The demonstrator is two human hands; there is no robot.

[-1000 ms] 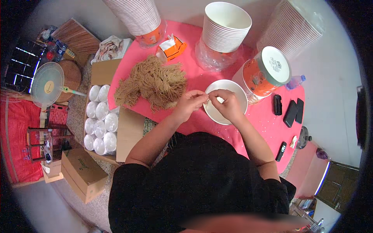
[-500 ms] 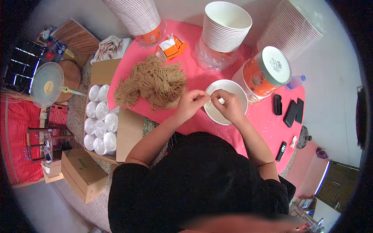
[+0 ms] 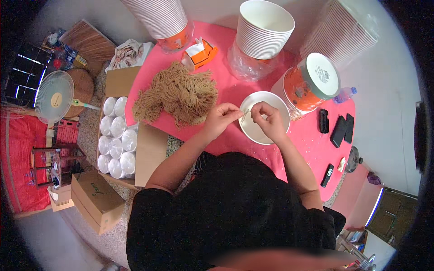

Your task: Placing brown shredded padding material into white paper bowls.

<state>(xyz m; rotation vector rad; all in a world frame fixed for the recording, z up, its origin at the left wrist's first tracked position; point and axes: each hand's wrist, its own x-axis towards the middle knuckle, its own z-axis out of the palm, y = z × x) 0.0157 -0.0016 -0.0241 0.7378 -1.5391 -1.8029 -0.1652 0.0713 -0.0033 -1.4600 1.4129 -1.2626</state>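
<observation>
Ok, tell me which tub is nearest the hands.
The single white tub partly hidden by the right hand; the stacks and the upturned orange tub stand farther off.

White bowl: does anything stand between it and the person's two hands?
Nothing visible does. The right hand shows over the white bowl and the left hand beside its left rim; only what looks like a thin strand shows at their fingertips.

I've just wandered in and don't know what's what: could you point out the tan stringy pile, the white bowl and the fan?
Tan stringy pile (image 3: 181,97): head view, middle of the heap.
White bowl (image 3: 254,131): head view, bare inside.
Fan (image 3: 56,100): head view, round hub.
</observation>
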